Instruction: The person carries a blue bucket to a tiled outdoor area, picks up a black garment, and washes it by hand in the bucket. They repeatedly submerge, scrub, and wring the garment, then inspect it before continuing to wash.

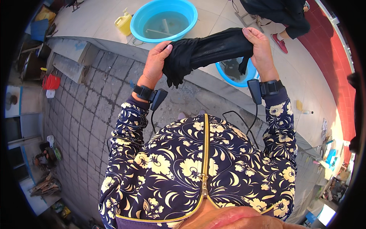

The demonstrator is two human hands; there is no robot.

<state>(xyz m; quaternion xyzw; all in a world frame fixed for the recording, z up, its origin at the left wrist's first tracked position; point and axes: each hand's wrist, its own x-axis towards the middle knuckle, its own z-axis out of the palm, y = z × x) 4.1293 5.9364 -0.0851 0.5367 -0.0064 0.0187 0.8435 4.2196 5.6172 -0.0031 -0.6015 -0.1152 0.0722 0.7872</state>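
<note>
A piece of black cloth [213, 51] is stretched between my two hands, gathered into folds with a loose edge hanging at its left end. My left hand [155, 61] grips that left end, thumb on top. The other end is pinched in my right hand [258, 47], higher up, and a narrow strip dangles beneath it. Below and behind the cloth on the right sits a blue basin [248, 81] with dark contents, partly hidden by the cloth and my right hand. Beyond the cloth stands a larger blue basin [137, 31] of cloudy water with pale strips visible in it.
A yellow jug [123, 25] stands beside the large basin on the tiled ledge [288, 83]. Another person in dark clothes [277, 14] is at the upper right, a red shoe on the tiles. Concrete steps [73, 54] and a red bucket [53, 82] are at left. Cables hang from my wrist devices.
</note>
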